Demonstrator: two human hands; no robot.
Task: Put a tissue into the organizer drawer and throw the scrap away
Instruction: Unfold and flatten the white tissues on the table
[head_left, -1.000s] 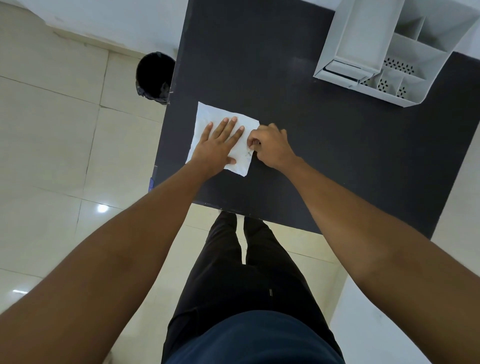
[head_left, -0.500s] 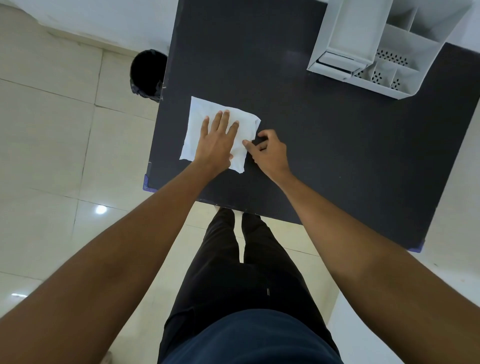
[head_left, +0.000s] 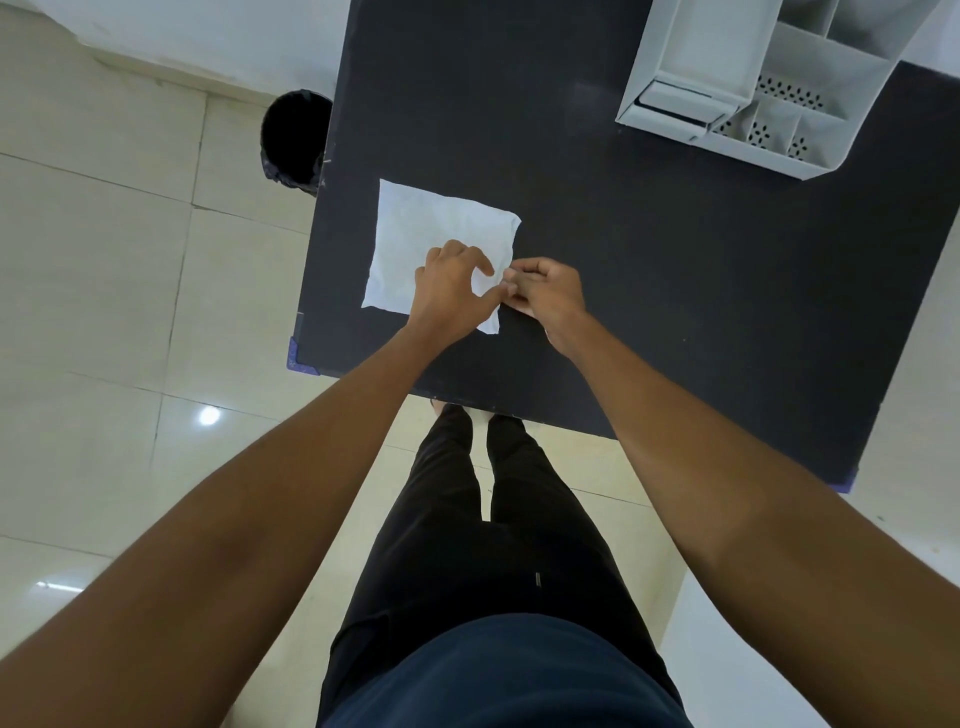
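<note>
Pale glossy floor tiles with thin grout lines surround a dark, matte desk, its flat top faintly speckled and its near corners capped in blue. A black round bin, lined with a dark bag, stands on the floor just beside the desk's left edge.

At the far right corner of the desk sits a light grey plastic organizer, boxy, with straight walls dividing it into several compartments; some compartment floors are perforated with small holes, and a drawer front faces the near side.

The tissue is a white, soft, slightly crinkled rectangle lying flat near the desk's left edge, closer to the near edge than the far one. Between it and the organizer the dark top is bare, as is the strip along the right edge.

Both hands work at the tissue's near right corner. The left hand rests on the sheet with fingers curled, thumb and forefinger drawn toward the paper's right edge. The right hand lies just off that edge over the desk, its fingers bunched in a pinch at the tissue's margin, touching the left hand's fingertips. Whether either pinch actually grips paper is hard to make out. Both forearms are bare.
</note>
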